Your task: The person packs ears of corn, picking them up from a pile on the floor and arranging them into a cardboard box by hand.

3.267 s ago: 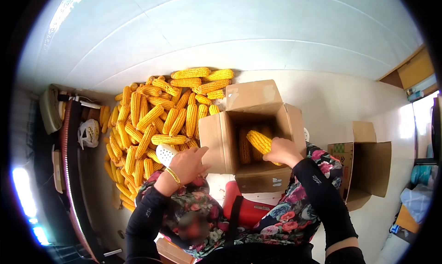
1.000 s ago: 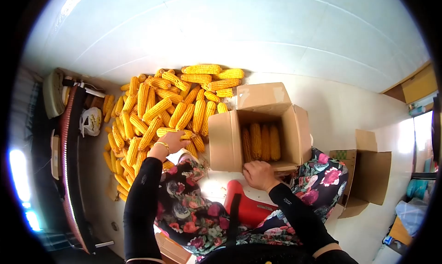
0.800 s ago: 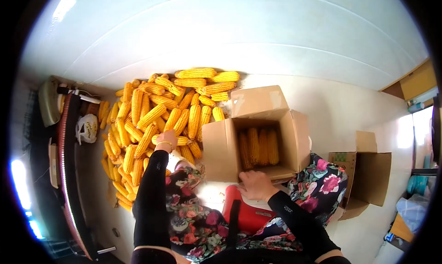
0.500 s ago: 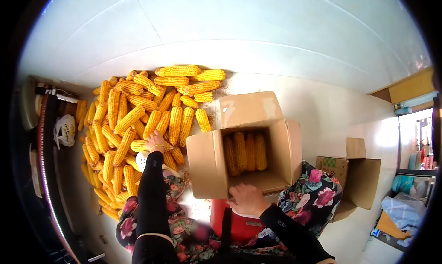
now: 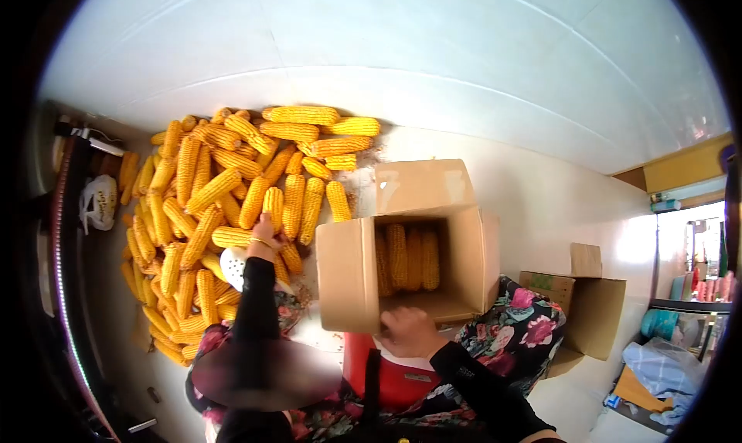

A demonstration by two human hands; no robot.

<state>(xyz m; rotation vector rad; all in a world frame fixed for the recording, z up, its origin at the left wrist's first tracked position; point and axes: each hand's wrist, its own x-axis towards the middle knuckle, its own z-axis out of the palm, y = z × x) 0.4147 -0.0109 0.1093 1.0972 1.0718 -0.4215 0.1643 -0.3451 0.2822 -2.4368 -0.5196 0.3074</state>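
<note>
My left hand (image 5: pixel 264 234) is at the right part of a large pile of yellow corn cobs (image 5: pixel 202 230), with its fingers closed round the lower end of one corn cob (image 5: pixel 273 202). An open cardboard box (image 5: pixel 345 277) stands right of the pile, its flaps folded outward. Several cobs (image 5: pixel 412 257) lie side by side inside it. At the box's near edge rests my right hand (image 5: pixel 408 331), fingers bent against the cardboard.
A second open cardboard box (image 5: pixel 599 319) lies on the floor at the right. Between my legs is a red object (image 5: pixel 386 373). A white plastic bag (image 5: pixel 99 202) hangs at the far left. Pale wall tiles rise behind the pile.
My right hand has let go of a cob in the box and moved to its near edge. My left hand has reached into the pile and taken hold of a cob, now tilted more upright.
</note>
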